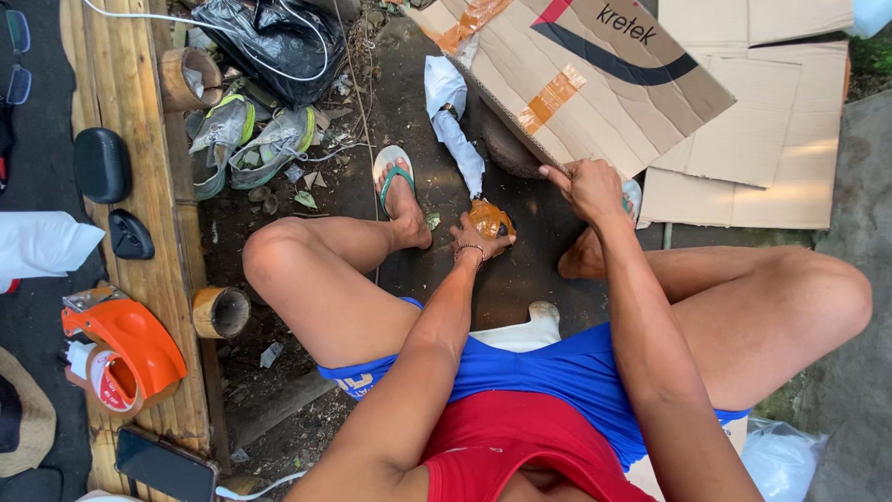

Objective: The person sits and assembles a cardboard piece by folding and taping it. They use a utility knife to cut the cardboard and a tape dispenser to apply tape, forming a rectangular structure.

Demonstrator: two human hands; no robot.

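A small amber lump wrapped in clear film (490, 219) is held low between the knees, just above the dark ground, by the left hand (479, 240), whose fingers are curled up around its underside and closed on it. The lump is judged light and fairly soft – the glossy, crinkled wrap looks slippery, so a cupped hold from below, as seen, suits it better than a pinch at the edges. The right hand (587, 189) is set just beside and slightly above it, closed into a fist; something small may be pinched in it, but what cannot be told. A flattened cardboard box (595, 84) is touched at its near edge by that fist. Off to the left, on a wooden bench (139, 186), an orange tape dispenser (125, 353) and 1 dark phone (167, 463) are seen – well apart from both hands.
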